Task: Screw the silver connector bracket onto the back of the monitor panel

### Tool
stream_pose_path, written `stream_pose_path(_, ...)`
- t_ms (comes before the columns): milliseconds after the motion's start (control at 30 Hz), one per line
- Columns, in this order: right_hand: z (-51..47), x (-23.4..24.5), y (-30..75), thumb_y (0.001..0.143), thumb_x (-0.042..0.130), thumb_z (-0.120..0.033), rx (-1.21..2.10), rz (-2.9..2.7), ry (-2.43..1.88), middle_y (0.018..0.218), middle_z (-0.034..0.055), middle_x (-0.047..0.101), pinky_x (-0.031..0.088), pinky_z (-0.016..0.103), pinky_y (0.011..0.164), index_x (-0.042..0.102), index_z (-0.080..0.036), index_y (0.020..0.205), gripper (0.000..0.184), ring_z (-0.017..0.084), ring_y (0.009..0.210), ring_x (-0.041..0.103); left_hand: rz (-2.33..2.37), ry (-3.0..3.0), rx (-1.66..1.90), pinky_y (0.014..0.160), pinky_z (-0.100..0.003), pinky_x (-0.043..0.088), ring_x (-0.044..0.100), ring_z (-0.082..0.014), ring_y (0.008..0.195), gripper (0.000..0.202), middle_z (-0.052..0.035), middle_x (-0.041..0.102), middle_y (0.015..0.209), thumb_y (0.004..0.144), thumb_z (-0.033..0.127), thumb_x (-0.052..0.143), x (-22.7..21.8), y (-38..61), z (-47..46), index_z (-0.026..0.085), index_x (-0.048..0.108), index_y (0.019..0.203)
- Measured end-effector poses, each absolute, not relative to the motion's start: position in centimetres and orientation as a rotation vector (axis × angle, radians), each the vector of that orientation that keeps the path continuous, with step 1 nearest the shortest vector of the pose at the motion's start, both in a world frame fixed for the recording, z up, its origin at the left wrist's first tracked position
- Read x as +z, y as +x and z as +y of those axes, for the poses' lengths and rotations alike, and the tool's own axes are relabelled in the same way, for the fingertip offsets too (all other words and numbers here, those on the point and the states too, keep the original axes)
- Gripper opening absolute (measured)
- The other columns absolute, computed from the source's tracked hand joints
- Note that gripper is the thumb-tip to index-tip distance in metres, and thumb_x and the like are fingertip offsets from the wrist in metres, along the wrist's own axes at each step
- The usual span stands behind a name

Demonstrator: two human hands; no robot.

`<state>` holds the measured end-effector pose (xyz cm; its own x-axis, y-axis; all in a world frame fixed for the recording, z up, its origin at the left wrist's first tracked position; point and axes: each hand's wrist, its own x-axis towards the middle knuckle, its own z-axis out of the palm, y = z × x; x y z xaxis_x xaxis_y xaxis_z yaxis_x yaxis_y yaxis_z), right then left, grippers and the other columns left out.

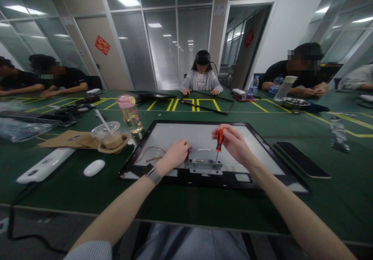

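My right hand (231, 141) grips an orange and black screwdriver (220, 139) by its handle. The shaft points down, and its tip meets the front of a grey metal bracket (205, 167) near the right end. Port connectors show in the bracket's face. Curled around the bracket's left end, my left hand (177, 154) steadies it; some fingertips are hidden behind it. Under both hands lies a flat display panel (175, 132) with a black frame and a pale back. Thin wires (151, 153) run across the panel to the left of the bracket.
On the left stand a lidded plastic cup (109, 134), a pink-topped bottle (129, 114), a white mouse case (94, 167) and a white power strip (46, 165). A black phone (301, 159) lies right of the panel. Across the green table (175, 205) sits a person with a black frame (215, 110).
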<state>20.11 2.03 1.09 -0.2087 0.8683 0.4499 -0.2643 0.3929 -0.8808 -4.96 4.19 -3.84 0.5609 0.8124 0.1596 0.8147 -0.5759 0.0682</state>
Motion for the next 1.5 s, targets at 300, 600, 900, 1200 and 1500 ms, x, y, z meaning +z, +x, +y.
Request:
stream_pose_path(300, 1.6, 1.9, 20.4, 0.086, 0.076, -0.047, 1.468, -1.365, -0.489, 0.088, 0.0016, 0.069, 0.052, 0.042, 0.098, 0.074, -0.028, 0.1, 0.024, 0.019, 0.087, 0.066, -1.453, -2.741, -0.242, 0.093, -0.036, 0.049, 0.062, -0.0228, 0.102, 0.034, -0.0091, 0.063, 0.117, 0.1, 0.014, 0.041, -3.7, -4.9, 4.2, 0.019, 0.065, 0.123)
stream_pose_path(600, 1.5, 2.5, 20.6, 0.085, 0.077, -0.048, 1.374, -1.418, -0.474, 0.081, -0.0007, 0.062, 0.051, 0.048, 0.103, 0.071, -0.027, 0.084, 0.022, 0.017, 0.076, 0.06, -1.424, -2.748, -0.277, 0.093, -0.037, 0.05, 0.062, -0.0227, 0.101, 0.034, -0.0092, 0.063, 0.115, 0.1, 0.013, 0.04, -3.9, -5.0, 4.2, 0.018, 0.065, 0.123)
stream_pose_path(900, 1.7, 2.3, 20.4, 0.081, 0.079, -0.053, 1.288, -1.399, -0.512, 0.087, 0.0015, 0.064, 0.049, 0.049, 0.105, 0.069, -0.026, 0.072, 0.03, 0.019, 0.084, 0.061, -1.425, -2.746, -0.261, 0.092, -0.036, 0.05, 0.062, -0.0228, 0.101, 0.033, -0.0096, 0.063, 0.116, 0.1, 0.013, 0.042, -3.8, -4.9, 4.1, 0.018, 0.065, 0.123)
stream_pose_path(1200, 2.1, 2.0, 20.6, 0.086, 0.074, -0.052, 1.274, -1.383, -0.554, 0.087, 0.0022, 0.068, 0.05, 0.05, 0.103, 0.073, -0.028, 0.092, 0.025, 0.021, 0.087, 0.065, -1.439, -2.752, -0.266, 0.095, -0.037, 0.05, 0.062, -0.0231, 0.104, 0.033, -0.0101, 0.063, 0.117, 0.1, 0.014, 0.041, -4.0, -5.0, 4.4, 0.018, 0.066, 0.122)
stream_pose_path(1500, 2.2, 1.6, 20.9, 0.084, 0.077, -0.049, 1.312, -1.384, -0.573, 0.087, 0.0023, 0.069, 0.05, 0.05, 0.101, 0.074, -0.029, 0.1, 0.025, 0.022, 0.088, 0.065, -1.431, -2.742, -0.246, 0.096, -0.038, 0.049, 0.062, -0.0232, 0.105, 0.033, -0.0099, 0.063, 0.119, 0.1, 0.014, 0.042, -4.0, -5.0, 4.3, 0.018, 0.064, 0.123)
